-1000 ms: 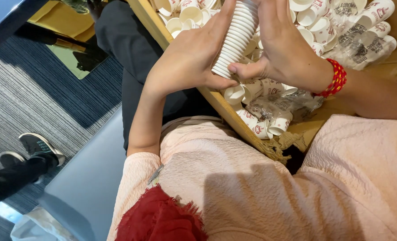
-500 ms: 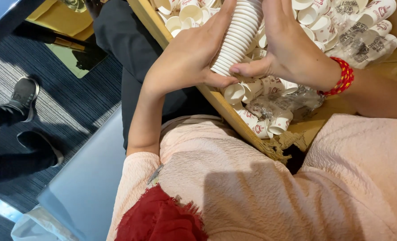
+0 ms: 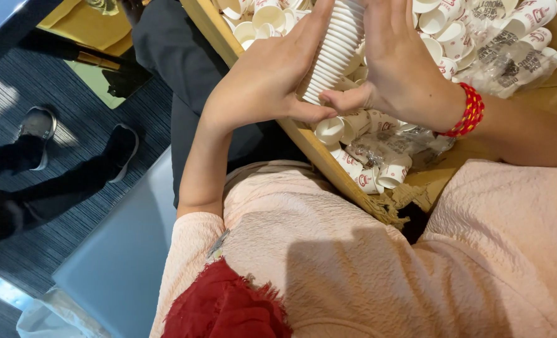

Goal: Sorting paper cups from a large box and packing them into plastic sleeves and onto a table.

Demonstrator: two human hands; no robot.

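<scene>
Shoes shifted; hands (image 3: 272, 81) cupping cup stack (image 3: 336, 47).

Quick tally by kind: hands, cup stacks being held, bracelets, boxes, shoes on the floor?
Hands: 2, the left hand and right hand, pressed on either side of the stack
Stack of white paper cups: 1
Red beaded bracelet: 1
Cardboard box of loose cups: 1
Shoes of another person: 2
Total: 7
Loose cups are too many to count.
</scene>
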